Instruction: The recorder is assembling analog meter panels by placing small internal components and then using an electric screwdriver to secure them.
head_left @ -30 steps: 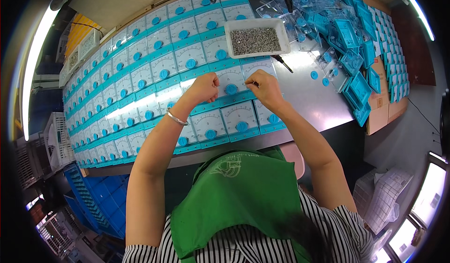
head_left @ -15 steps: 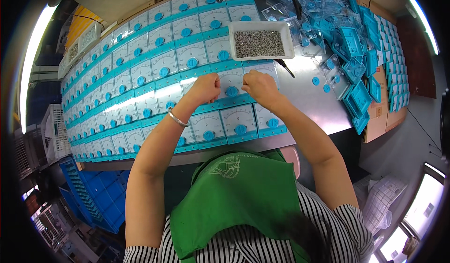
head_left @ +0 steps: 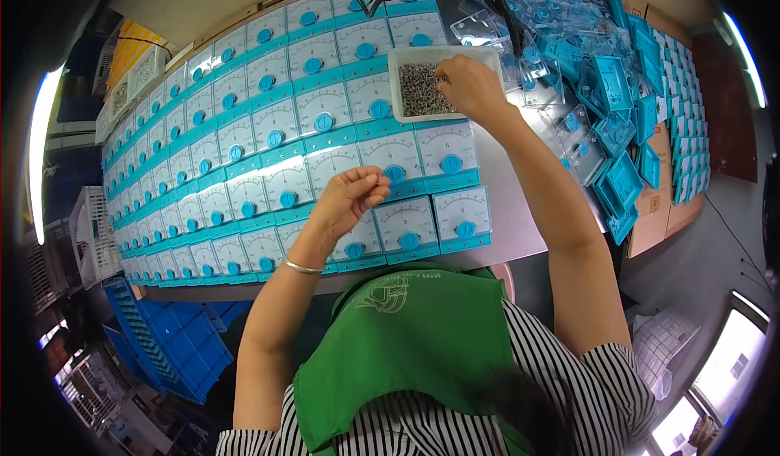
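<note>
Step in hand, by judgement: fetching screws (head_left: 421,90) from tray (head_left: 393,86) near right edge of meters (head_left: 402,222). Right hand (head_left: 471,89) is at the screws, fingers curled; cannot tell grip. Left hand (head_left: 348,201) hovers above meters, fingers half-curled, contents unclear. Next move likely needs: fine fingertip pinch.

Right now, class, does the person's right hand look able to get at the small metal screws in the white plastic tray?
Most likely yes: the right hand is over the white plastic tray, close to the small metal screws, and nothing appears to block its way.
</note>
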{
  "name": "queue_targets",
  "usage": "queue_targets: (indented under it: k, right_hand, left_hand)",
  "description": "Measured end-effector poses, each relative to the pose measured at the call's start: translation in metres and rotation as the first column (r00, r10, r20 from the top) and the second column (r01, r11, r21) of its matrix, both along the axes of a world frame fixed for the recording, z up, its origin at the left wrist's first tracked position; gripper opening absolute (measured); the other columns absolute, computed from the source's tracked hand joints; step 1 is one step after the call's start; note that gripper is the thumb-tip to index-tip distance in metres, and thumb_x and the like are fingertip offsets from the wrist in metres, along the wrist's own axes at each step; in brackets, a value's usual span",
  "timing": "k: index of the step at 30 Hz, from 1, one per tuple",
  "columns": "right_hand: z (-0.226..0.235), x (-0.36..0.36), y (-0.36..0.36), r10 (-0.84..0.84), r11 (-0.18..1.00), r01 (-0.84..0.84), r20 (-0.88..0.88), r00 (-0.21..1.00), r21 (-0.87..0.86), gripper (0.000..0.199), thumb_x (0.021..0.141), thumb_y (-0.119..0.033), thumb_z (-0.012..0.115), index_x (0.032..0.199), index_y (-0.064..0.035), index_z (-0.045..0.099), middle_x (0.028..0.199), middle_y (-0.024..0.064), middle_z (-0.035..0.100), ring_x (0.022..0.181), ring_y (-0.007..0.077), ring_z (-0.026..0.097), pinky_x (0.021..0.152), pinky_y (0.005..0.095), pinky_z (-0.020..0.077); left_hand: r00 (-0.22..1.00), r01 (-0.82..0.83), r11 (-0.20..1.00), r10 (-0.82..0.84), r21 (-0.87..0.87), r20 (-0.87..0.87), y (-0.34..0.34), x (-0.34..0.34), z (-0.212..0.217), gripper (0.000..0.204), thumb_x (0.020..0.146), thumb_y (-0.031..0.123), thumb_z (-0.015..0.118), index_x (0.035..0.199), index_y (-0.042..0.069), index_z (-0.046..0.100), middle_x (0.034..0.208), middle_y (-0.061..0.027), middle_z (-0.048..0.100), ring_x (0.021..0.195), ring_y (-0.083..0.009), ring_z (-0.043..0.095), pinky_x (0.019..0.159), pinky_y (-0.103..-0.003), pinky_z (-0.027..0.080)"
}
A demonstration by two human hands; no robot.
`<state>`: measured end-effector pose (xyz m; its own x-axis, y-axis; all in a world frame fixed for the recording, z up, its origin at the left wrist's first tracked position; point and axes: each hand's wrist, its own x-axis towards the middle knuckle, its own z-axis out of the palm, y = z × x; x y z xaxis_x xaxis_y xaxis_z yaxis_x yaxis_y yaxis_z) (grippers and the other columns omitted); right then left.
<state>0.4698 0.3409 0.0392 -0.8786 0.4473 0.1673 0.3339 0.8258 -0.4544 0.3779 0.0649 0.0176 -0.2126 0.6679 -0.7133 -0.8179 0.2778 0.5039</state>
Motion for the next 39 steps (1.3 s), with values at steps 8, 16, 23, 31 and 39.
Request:
queue_targets:
  k: [8, 16, 23, 31, 39]
  right_hand:
    - [-0.005, -0.009, 0.003, -0.019, 0.999, 0.024, 0.106, 0.994, -0.047, 0.011, 0.080, -0.010, 0.059, 0.085, -0.0025, 0.066, 0.087, 0.0168, 0.068, 0.075, 0.0377, 0.065, 0.069, 0.0463, 0.0514]
    - [0.027, 0.056, -0.036, -0.347, 0.758, 0.134, -0.220, 0.912, -0.638, 0.009, 0.079, 0.004, 0.059, 0.074, 0.0002, 0.053, 0.071, 0.0090, 0.063, 0.061, 0.0134, 0.062, 0.053, 0.0262, 0.0472]
    - [0.008, 0.124, -0.077, -0.488, 0.470, 0.210, -0.054, 0.871, -0.857, 0.006, 0.083, 0.002, 0.062, 0.088, 0.0042, 0.061, 0.076, 0.0089, 0.065, 0.061, 0.0112, 0.062, 0.052, 0.0240, 0.0470]
    - [-0.023, 0.158, -0.091, -0.463, 0.593, 0.259, -0.059, 0.884, -0.762, 0.015, 0.083, 0.001, 0.063, 0.097, 0.0042, 0.068, 0.084, 0.0097, 0.068, 0.070, 0.0126, 0.062, 0.061, 0.0260, 0.0490]
    - [-0.028, 0.150, -0.075, -0.460, 0.644, 0.295, -0.049, 0.887, -0.706, 0.015, 0.079, -0.001, 0.067, 0.094, 0.0006, 0.070, 0.085, 0.0126, 0.067, 0.069, 0.0196, 0.063, 0.063, 0.0301, 0.0492]
  left_hand:
    - [0.963, 0.265, 0.964, -0.267, 0.036, 0.047, 0.001, 0.027, 0.001, 0.016, 0.095, 0.010, 0.058, 0.104, -0.002, 0.061, 0.095, -0.0136, 0.068, 0.080, -0.0205, 0.069, 0.074, -0.029, 0.059]
    - [0.914, 0.349, 0.937, -0.333, 0.029, -0.231, 0.030, 0.025, -0.001, 0.017, 0.092, 0.007, 0.061, 0.106, -0.003, 0.063, 0.093, -0.0112, 0.068, 0.080, -0.0186, 0.068, 0.073, -0.028, 0.058]
    - [0.537, 0.576, 0.787, -0.570, -0.223, -0.622, 0.071, 0.016, 0.003, 0.023, 0.090, 0.005, 0.058, 0.111, -0.003, 0.062, 0.085, -0.0073, 0.067, 0.071, -0.0132, 0.065, 0.063, -0.025, 0.054]
    - [0.235, 0.633, 0.679, -0.626, -0.372, -0.744, 0.096, 0.020, 0.004, 0.019, 0.087, 0.004, 0.058, 0.105, -0.001, 0.054, 0.074, -0.0082, 0.064, 0.067, -0.0150, 0.065, 0.058, -0.029, 0.050]
    - [-0.096, 0.606, 0.649, -0.514, -0.460, -0.852, 0.107, 0.026, -0.015, 0.011, 0.083, 0.001, 0.061, 0.092, 0.000, 0.055, 0.071, -0.0123, 0.064, 0.069, -0.0217, 0.067, 0.061, -0.034, 0.051]
